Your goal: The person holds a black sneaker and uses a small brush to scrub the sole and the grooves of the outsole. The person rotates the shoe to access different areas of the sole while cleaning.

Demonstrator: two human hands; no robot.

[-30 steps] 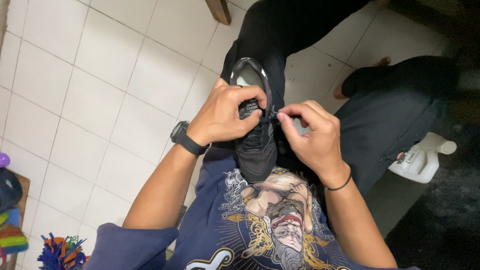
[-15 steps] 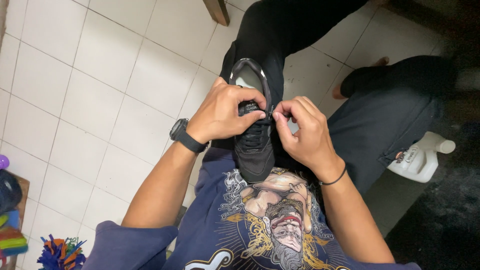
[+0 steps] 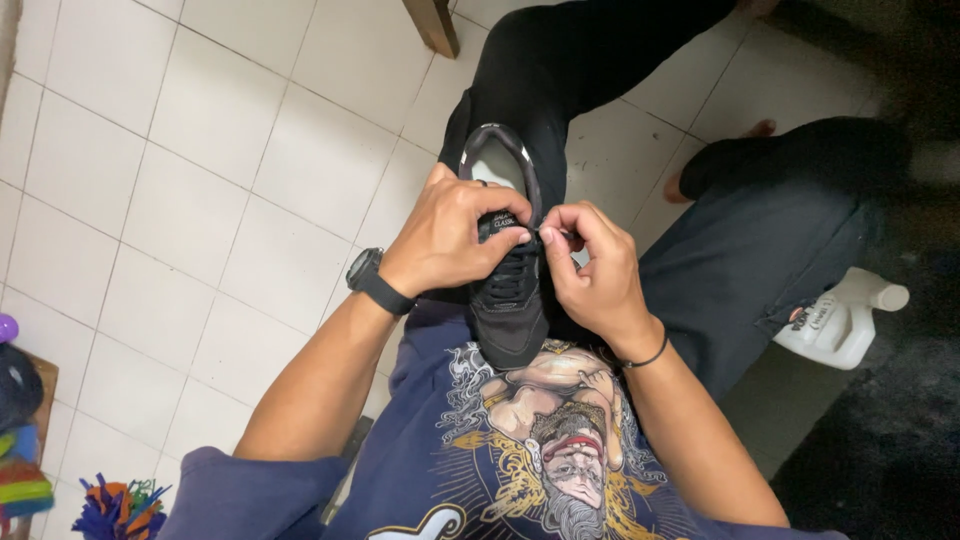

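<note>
Black lace-up sneaker (image 3: 510, 290) rests on my lap, toe toward my chest. My left hand (image 3: 445, 240) grips its tongue; my right hand (image 3: 590, 270) pinches what appears to be a lace end near the top eyelets. White plastic jug (image 3: 840, 320) stands at right.

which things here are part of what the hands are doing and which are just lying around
In hand:
- black shoe, toe against the shirt
- its laces, pinched by both hands
- left hand at the tongue
- right hand beside it

Lying about:
- white jug on the floor
- wooden leg at the top
- colourful toys in the lower left corner
</note>
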